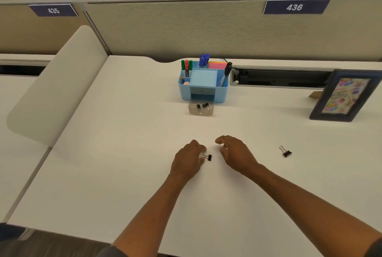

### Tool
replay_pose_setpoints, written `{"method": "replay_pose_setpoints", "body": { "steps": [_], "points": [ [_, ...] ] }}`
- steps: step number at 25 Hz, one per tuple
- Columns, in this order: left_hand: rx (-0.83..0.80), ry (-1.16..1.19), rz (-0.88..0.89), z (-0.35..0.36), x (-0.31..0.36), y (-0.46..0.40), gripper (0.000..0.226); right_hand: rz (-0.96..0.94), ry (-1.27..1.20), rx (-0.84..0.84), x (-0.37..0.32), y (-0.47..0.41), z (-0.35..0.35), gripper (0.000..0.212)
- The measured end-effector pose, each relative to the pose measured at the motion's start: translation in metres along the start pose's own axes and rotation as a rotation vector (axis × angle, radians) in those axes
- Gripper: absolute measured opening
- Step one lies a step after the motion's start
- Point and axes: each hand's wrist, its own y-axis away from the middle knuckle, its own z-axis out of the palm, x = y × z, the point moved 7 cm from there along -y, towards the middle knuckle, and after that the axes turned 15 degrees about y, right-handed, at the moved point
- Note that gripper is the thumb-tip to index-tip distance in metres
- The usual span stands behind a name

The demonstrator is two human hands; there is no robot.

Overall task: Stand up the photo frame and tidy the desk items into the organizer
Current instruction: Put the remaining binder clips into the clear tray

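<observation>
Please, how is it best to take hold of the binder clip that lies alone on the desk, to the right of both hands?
Probably by the black body of the binder clip, pinched across its two flat sides from above. It lies flat on the desk, its wire handles pointing away toward the partition, and they look thin and loose to pinch. The right hand is nearest and holds nothing.
</observation>
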Motion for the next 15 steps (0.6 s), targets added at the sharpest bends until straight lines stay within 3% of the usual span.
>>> {"method": "replay_pose_setpoints", "body": {
  "steps": [7,15],
  "points": [
    [0.021,-0.011,-0.052,0.004,0.001,0.001,0.003,0.0,0.008,-0.044,0.0,0.015,0.01,0.029],
    [-0.027,0.002,-0.025,0.009,0.01,0.002,0.008,-0.017,-0.059,-0.057,-0.011,0.011,0.015,0.024]
  ]
}}
